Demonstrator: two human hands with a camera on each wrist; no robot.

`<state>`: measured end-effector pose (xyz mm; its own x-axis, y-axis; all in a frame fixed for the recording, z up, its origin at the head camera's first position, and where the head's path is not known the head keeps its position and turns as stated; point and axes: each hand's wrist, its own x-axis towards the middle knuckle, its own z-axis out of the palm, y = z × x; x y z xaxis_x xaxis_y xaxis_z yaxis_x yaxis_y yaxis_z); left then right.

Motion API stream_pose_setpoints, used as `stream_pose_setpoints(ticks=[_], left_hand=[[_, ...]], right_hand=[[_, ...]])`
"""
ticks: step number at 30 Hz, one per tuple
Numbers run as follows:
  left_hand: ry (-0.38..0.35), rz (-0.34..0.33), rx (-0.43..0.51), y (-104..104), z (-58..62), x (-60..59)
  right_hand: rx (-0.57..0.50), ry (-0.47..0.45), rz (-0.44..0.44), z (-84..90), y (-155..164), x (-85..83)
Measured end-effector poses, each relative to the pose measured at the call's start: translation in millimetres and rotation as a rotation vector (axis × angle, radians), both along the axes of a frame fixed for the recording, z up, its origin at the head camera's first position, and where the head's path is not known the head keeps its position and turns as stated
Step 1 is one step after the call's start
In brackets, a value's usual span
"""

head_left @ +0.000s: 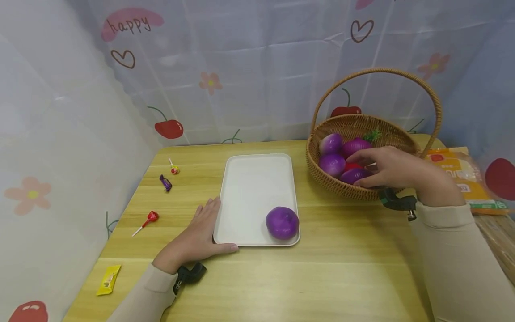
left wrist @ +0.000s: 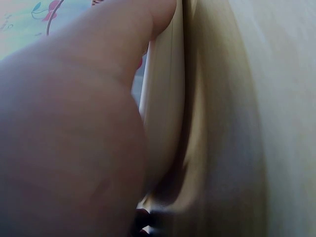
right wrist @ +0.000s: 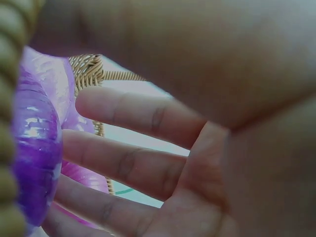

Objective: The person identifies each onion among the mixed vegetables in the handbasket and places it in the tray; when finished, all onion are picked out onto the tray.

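The word "happy" is showing in thin dark handwriting on a pink blot printed on the backdrop curtain point(head_left: 132, 24), at its upper left. An orange packet point(head_left: 462, 172) is lying at the right edge of the table, bearing print too small and blurred to read. A yellow wrapper point(head_left: 108, 279) at the near left is carrying a mark that cannot be made out either.

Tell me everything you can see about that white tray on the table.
The white tray is a plain rectangle with rounded corners and a low raised rim, smooth like plastic. It lies flat on the wooden table, left of the wicker basket. One purple onion sits in its near right corner; the rest is bare. The left hand rests flat against its near left corner, thumb along the front edge.
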<state>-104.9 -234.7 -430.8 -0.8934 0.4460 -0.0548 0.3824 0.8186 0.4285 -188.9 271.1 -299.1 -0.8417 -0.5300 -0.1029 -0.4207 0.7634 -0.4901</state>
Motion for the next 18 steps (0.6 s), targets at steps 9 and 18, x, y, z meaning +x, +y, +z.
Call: stream_pose_setpoints(ticks=[9, 18], left_hand=[[-0.009, 0.007, -0.011, -0.2, -1.4, -0.4], [-0.001, 0.001, 0.005, 0.1, 0.5, 0.8]], right_hand=[[-0.032, -0.044, 0.005, -1.9, -0.1, -0.4], [0.033, 0.012, 0.025, -2.5, -2.1, -0.6]])
